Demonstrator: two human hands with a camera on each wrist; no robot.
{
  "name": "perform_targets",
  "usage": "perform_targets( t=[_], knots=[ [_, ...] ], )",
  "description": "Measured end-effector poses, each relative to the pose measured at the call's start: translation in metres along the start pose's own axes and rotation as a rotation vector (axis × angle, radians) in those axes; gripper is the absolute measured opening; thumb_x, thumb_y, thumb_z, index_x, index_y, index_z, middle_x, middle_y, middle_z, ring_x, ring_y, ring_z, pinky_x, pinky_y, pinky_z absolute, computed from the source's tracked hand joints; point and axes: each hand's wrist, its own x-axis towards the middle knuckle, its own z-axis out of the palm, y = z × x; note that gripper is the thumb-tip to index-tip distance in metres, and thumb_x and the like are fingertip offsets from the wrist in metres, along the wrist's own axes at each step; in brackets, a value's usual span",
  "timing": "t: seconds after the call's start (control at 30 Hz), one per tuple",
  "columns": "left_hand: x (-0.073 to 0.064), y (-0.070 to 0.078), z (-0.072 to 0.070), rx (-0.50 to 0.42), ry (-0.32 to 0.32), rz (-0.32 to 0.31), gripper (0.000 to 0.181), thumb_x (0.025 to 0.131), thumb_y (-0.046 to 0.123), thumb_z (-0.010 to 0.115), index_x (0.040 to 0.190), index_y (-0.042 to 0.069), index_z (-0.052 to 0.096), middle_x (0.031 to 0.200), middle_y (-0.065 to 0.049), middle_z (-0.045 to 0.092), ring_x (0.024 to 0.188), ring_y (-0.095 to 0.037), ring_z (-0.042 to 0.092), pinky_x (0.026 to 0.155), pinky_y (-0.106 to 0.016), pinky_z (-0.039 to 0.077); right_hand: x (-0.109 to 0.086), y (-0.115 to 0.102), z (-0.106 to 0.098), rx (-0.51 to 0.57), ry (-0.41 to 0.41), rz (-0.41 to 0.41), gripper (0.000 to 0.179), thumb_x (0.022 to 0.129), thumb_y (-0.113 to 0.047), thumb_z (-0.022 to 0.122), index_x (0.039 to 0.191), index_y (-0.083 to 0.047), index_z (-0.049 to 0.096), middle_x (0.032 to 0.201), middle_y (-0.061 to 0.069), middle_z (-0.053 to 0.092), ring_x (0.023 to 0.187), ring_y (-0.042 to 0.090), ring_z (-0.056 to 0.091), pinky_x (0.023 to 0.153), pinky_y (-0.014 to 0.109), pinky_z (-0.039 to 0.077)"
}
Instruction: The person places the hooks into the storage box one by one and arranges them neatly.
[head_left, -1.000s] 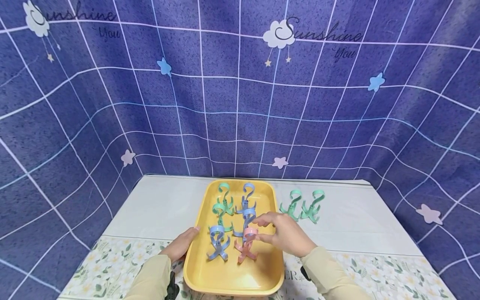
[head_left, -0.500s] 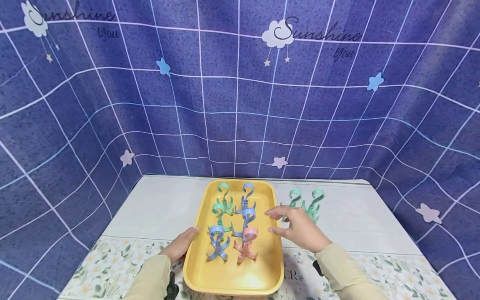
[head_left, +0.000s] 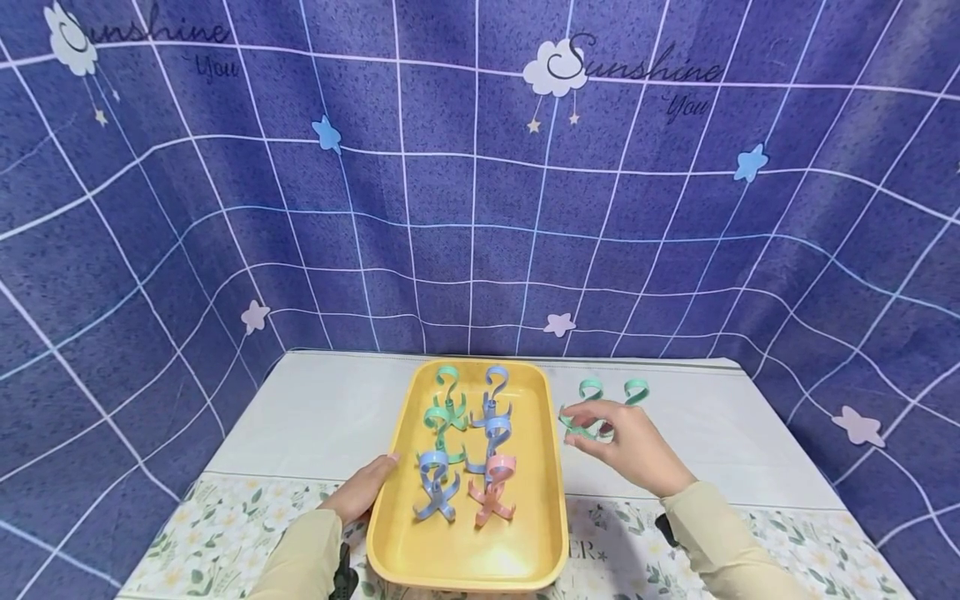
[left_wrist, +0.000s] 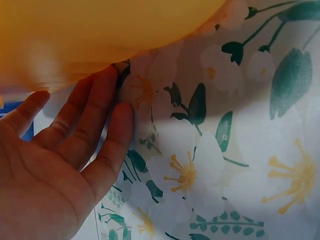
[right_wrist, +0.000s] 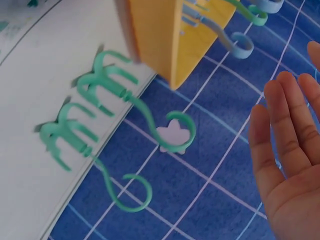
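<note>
My left hand rests against the left side of the yellow tray, thumb at the rim; its fingers are fairly straight against the tray's outer side in the left wrist view. My right hand is right of the tray, fingers loosely bent and holding nothing. It is in front of two green plastic claw hooks, partly covering both in the head view. The right wrist view has both green hooks standing on the table, apart from the fingers.
Inside the tray stand two green hooks, several blue hooks and one pink hook, in two columns. White and floral cloth covers the table. Behind it hangs a blue checked curtain.
My right hand has drawn back from the pink hook in the tray and travelled right, to the green hooks on the table. The left hand and the tray have stayed in place.
</note>
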Motion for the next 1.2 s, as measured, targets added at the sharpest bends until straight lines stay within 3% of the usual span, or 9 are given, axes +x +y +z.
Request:
perform_targets(
  t=[0.4,0.87,1.2],
  knots=[
    [0.0,0.001,0.0,-0.015,-0.01,-0.001,0.058,0.112,0.043,0.032,0.143,-0.006,0.041,0.099,-0.012,0.067,0.085,-0.026,0.07,0.073,-0.043,0.06,-0.007,0.026,-0.02,-0.072,0.057,0.136,0.028,0.09,-0.016,0.08,0.117,-0.01,0.075,0.097,-0.002,0.074,0.091,0.023,0.069,0.071,0.032,0.054],
    [0.002,-0.003,-0.002,-0.004,0.009,-0.01,0.062,0.111,0.047,0.034,0.144,-0.005,0.041,0.101,-0.013,0.067,0.086,-0.026,0.069,0.074,-0.044,0.059,-0.009,0.053,-0.033,-0.153,0.076,0.265,0.03,0.091,-0.017,0.077,0.117,-0.002,0.073,0.101,0.01,0.075,0.095,0.032,0.07,0.081,0.052,0.054],
    [0.001,0.0,-0.001,0.004,0.009,-0.015,0.058,0.112,0.043,0.032,0.142,-0.004,0.043,0.1,-0.012,0.067,0.086,-0.026,0.069,0.075,-0.043,0.059,-0.004,0.066,-0.038,-0.203,0.132,0.389,0.033,0.093,-0.021,0.072,0.118,0.001,0.071,0.101,0.016,0.074,0.091,0.035,0.071,0.077,0.053,0.053]
  ],
)
